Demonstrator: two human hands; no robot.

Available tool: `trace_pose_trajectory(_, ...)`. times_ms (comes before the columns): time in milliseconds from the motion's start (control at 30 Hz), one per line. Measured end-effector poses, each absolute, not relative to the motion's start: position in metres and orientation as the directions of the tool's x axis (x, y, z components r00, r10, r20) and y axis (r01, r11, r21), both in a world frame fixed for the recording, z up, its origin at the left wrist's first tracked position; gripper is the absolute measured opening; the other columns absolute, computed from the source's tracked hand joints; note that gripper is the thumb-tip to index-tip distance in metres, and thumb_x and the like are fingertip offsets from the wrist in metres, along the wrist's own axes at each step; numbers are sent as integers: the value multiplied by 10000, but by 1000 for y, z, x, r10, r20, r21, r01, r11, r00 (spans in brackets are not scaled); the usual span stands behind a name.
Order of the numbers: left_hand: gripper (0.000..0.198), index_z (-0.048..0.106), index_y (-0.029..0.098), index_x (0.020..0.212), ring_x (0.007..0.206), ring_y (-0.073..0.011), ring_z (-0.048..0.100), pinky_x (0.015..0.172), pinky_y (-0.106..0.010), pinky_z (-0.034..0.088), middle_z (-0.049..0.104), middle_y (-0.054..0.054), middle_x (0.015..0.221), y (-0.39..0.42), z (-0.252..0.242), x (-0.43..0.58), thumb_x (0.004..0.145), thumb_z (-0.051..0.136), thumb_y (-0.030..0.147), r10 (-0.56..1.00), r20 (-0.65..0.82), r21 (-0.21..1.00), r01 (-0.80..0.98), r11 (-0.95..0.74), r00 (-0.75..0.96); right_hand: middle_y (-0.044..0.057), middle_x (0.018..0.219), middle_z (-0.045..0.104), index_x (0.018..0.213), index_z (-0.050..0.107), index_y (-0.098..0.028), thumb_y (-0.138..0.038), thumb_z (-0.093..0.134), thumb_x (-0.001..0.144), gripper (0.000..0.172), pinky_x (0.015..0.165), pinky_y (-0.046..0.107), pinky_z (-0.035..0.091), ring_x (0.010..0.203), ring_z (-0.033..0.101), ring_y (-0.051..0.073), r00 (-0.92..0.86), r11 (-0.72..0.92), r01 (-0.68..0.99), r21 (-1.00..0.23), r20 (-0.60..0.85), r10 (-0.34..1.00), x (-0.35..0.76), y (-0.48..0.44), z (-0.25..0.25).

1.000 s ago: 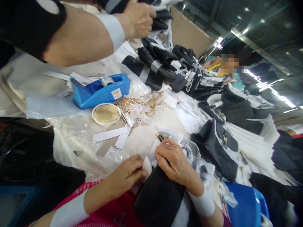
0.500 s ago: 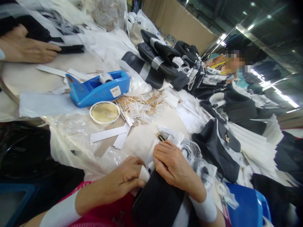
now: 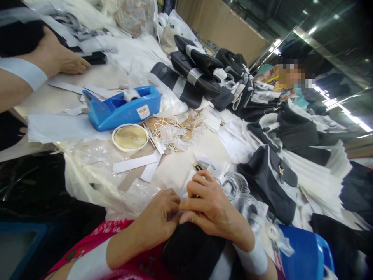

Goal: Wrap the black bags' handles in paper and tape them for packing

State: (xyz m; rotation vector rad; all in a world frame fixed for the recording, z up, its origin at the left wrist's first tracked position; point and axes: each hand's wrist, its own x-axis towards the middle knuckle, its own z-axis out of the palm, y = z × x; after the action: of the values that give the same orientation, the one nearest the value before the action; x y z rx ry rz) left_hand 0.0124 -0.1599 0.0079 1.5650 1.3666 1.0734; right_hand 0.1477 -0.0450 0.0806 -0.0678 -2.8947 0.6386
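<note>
A black handbag [image 3: 189, 252] lies in my lap at the bottom of the view, with a white band around its body. My left hand [image 3: 159, 217] and my right hand [image 3: 211, 210] meet over its top edge, fingertips touching. Both hands grip the bag there. The white padding seen earlier at that edge is hidden behind my fingers. A small gold-and-black item [image 3: 198, 167] lies on the table just beyond my right hand. Clear plastic wrap [image 3: 241, 198] bunches beside my right wrist.
A co-worker's hand [image 3: 62, 58] rests on a black item at top left. Beyond stand a blue tape dispenser [image 3: 119, 111], a round tin [image 3: 130, 137], loose tags with strings [image 3: 171, 132] and white paper strips [image 3: 134, 163]. Black bags [image 3: 195, 74] are piled at the back and right.
My hands have closed together over the bag's top edge, covering the white padding. The co-worker's arm has drawn back to the top left, and the view has shifted slightly.
</note>
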Motion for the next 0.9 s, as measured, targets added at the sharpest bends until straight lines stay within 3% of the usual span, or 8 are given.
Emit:
trace_pose_trajectory(133, 340, 638, 185, 717, 777, -173, 558, 806, -293, 451, 625, -33, 755, -166, 11, 13, 924, 457, 384, 998, 1, 968, 252, -16, 60, -10, 717, 461, 745, 619, -183, -366, 560, 944, 277, 834, 364, 314, 736, 426, 140, -982, 902, 53, -429, 141, 125, 149, -44, 80)
trace_pose_trajectory(300, 300, 550, 207, 1017, 886, -176, 594, 802, -274, 487, 635, -35, 952, -200, 12, 18, 949, 399, 457, 979, -189, 981, 25, 191, -76, -17, 692, 440, 632, 528, -164, -355, 553, 944, 366, 814, 339, 322, 704, 412, 125, -976, 902, 42, -430, 174, 129, 150, -39, 79)
trace_pose_trajectory(467, 463, 511, 230, 1105, 965, -218, 593, 846, -302, 505, 614, -36, 1043, -216, 6, 31, 748, 707, 449, 982, -96, 989, 95, 112, -160, -18, 679, 428, 597, 475, -169, -331, 541, 943, 388, 786, 325, 318, 688, 404, 125, -982, 907, 51, -418, 145, 122, 149, -38, 78)
trace_pose_trajectory(600, 270, 570, 247, 1033, 918, -198, 603, 779, -264, 518, 624, -20, 986, -211, -1, 41, 785, 654, 313, 986, 18, 976, 218, 19, -166, -24, 679, 441, 627, 486, -175, -324, 556, 939, 352, 808, 318, 323, 690, 431, 121, -985, 896, 45, -442, 129, 113, 147, -38, 74)
trace_pose_trajectory(700, 253, 597, 277, 1061, 935, -188, 608, 778, -237, 520, 637, -13, 1009, -211, -4, 42, 810, 626, 286, 979, 69, 965, 260, -18, -189, -19, 697, 473, 663, 523, -178, -362, 559, 943, 337, 840, 326, 322, 714, 455, 126, -991, 892, 18, -451, 111, 75, 145, -38, 71)
trace_pose_trajectory(833, 223, 634, 275, 1042, 995, -191, 605, 808, -228, 527, 636, -20, 1085, -209, 1, 24, 834, 615, 353, 993, 6, 974, 224, 21, -118, -22, 675, 474, 639, 508, -177, -406, 543, 950, 388, 813, 322, 322, 706, 450, 127, -994, 902, -3, -431, 101, 45, 141, -40, 70)
trace_pose_trajectory(900, 211, 647, 262, 1027, 1100, -190, 574, 920, -252, 500, 607, -30, 1186, -201, 2, 11, 901, 515, 368, 993, -46, 977, 203, 69, -113, -23, 674, 487, 652, 513, -176, -404, 539, 954, 379, 804, 319, 323, 710, 456, 124, -993, 907, -3, -421, 108, 47, 140, -41, 71)
